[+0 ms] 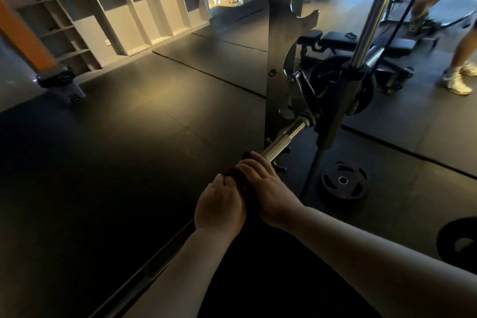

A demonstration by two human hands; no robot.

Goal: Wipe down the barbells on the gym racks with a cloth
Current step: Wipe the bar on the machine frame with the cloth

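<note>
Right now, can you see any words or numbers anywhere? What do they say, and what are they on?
No text here can be read.
Weight plate on the floor: small reddish marks, too blurred to read.
Rack upright: a small yellow sticker near the barbell, too small to read.
Cloth, gripped on the bar by the left hand and right hand: no writing visible.

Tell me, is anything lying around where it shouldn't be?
Yes. A black weight plate lies flat on the floor mat beside the rack's upright, and part of another shows at the right edge. Both are off any peg or bar.
</note>
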